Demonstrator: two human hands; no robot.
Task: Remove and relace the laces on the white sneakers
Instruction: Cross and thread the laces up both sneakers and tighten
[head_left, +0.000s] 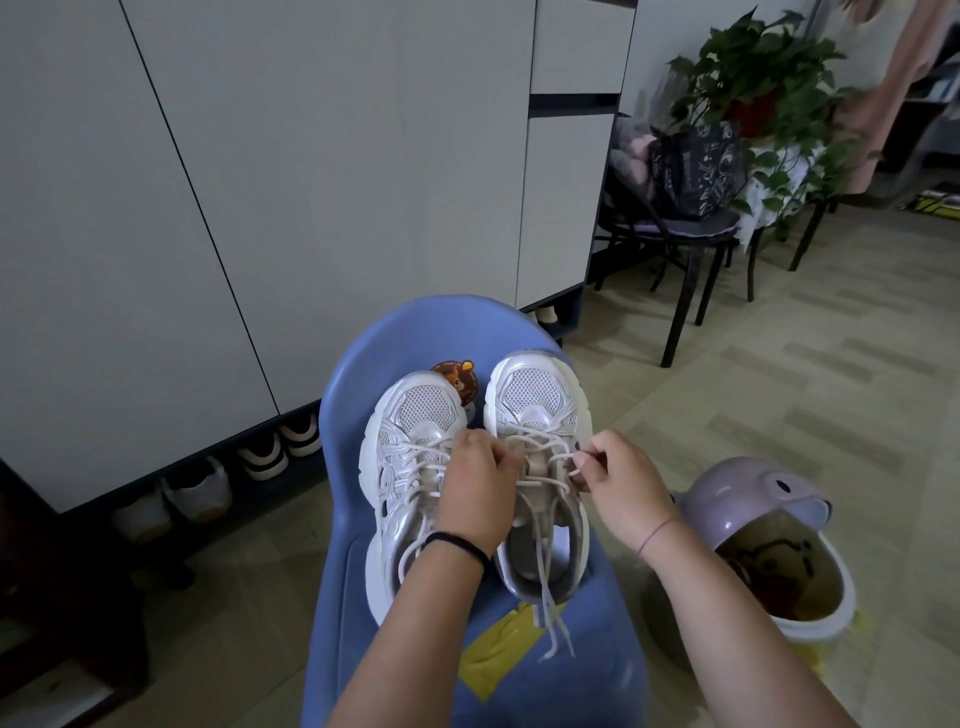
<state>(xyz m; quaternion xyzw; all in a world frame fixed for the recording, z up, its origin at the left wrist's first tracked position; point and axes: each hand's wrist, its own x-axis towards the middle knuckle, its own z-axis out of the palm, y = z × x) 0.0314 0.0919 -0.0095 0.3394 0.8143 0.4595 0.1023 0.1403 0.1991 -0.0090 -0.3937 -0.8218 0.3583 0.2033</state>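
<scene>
L sneaker (415, 410) beside R sneaker (535, 395) on chair (415, 332) at frame ctr, cabinet (260, 182) behind it upper left, bin (753, 499) on floor (779, 364) lower right, plant (753, 67) upper right.

Dim, even indoor light, soft shadows, wide-angle bending at edges, corners slightly blurred.

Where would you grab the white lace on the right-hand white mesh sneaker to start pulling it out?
Probably the white lace's loose ends, from the heel side: they trail free past the white mesh sneaker onto the blue plastic chair, while the upper crossings sit under the left hand and right hand.
</scene>
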